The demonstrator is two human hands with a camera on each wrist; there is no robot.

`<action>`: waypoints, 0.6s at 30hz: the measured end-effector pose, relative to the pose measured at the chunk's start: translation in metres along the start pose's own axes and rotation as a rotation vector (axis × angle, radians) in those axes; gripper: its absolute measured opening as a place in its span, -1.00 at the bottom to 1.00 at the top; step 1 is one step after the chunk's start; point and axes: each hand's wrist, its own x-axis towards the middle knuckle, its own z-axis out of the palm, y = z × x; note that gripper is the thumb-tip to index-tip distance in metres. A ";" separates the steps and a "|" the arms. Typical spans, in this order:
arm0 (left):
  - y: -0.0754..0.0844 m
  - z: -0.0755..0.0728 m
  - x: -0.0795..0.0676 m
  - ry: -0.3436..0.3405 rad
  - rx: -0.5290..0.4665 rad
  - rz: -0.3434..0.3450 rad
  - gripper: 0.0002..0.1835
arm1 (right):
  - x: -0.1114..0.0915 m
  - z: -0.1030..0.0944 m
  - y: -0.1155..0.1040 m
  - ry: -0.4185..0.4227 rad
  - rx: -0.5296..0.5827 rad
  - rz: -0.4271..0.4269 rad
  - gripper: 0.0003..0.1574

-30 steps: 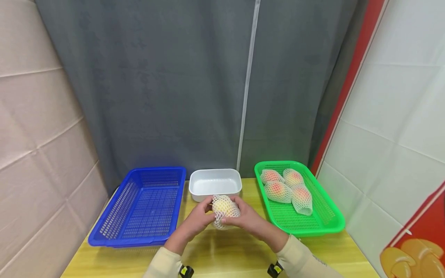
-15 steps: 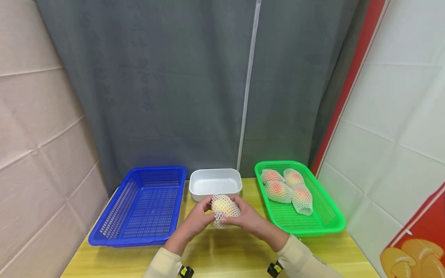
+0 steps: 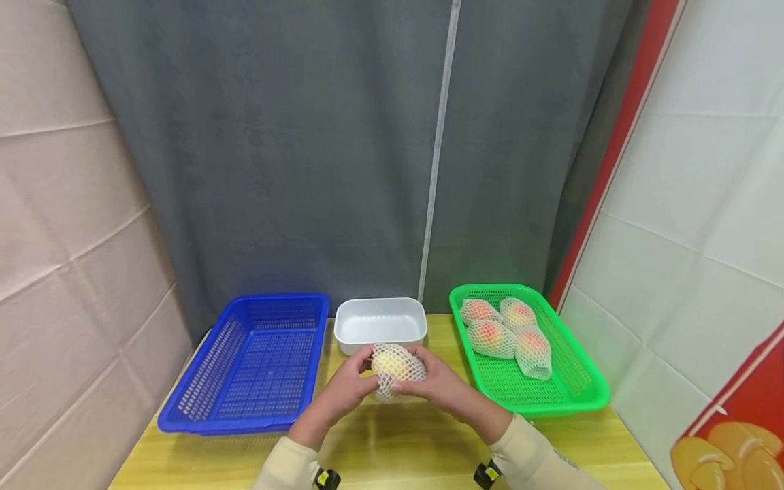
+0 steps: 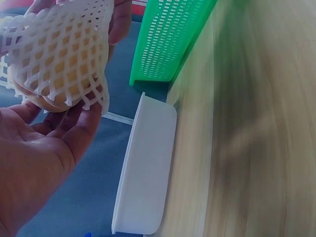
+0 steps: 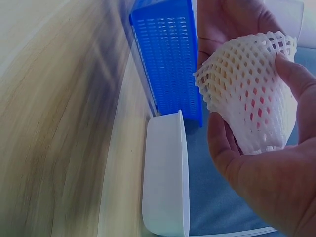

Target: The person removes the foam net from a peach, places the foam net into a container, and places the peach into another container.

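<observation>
A pale yellow peach (image 3: 392, 366) in a white foam net sits between both hands, held above the table in front of the white tray. My left hand (image 3: 347, 390) grips it from the left, fingers curled behind. From the other side my right hand (image 3: 437, 383) holds the net, its thumb across the near face. The left wrist view shows the peach's yellow skin (image 4: 54, 71) through the mesh, with a fold of net hanging loose near the fingers. Some red shows through the foam net (image 5: 252, 94) in the right wrist view.
A blue plastic basket (image 3: 318, 354) stands at the left, with nothing in it. Behind the hands is a white tray (image 3: 352, 348). On the right, a green basket (image 3: 584, 384) bears several netted peaches (image 3: 488, 337). A grey curtain (image 3: 306, 170) hangs behind the wooden table (image 3: 392, 452).
The peach has turned a little between my hands, and its net now bulges slightly further toward the right. Both hands stay almost in place; the baskets and tray have not moved.
</observation>
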 end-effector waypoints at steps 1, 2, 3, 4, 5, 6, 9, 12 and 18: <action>0.000 0.000 0.000 -0.002 -0.003 -0.001 -0.42 | -0.001 0.000 -0.001 0.000 0.001 -0.001 -0.13; 0.001 -0.001 0.000 -0.005 -0.002 0.000 -0.42 | -0.001 -0.001 -0.001 0.001 0.000 -0.003 -0.15; 0.001 -0.001 0.000 -0.007 0.000 0.000 -0.43 | -0.002 -0.001 -0.002 0.003 -0.004 -0.006 -0.16; 0.001 -0.001 0.000 -0.006 0.003 0.002 -0.44 | -0.002 -0.001 -0.003 0.005 -0.006 -0.010 -0.16; 0.001 -0.002 0.000 -0.006 0.004 0.004 -0.45 | -0.002 -0.002 -0.003 0.008 -0.007 -0.015 -0.17; 0.001 -0.002 0.000 -0.006 0.006 0.006 -0.47 | -0.002 -0.002 -0.003 0.011 -0.008 -0.018 -0.17; 0.000 -0.003 0.001 -0.004 0.015 0.012 -0.50 | -0.002 -0.003 -0.002 0.016 0.012 -0.033 -0.17; 0.000 -0.005 0.002 -0.005 0.018 0.010 -0.52 | -0.001 -0.004 0.001 0.019 0.041 -0.047 -0.19; 0.001 -0.008 0.002 0.003 0.007 -0.017 -0.46 | 0.000 -0.009 0.003 0.026 0.061 -0.090 -0.32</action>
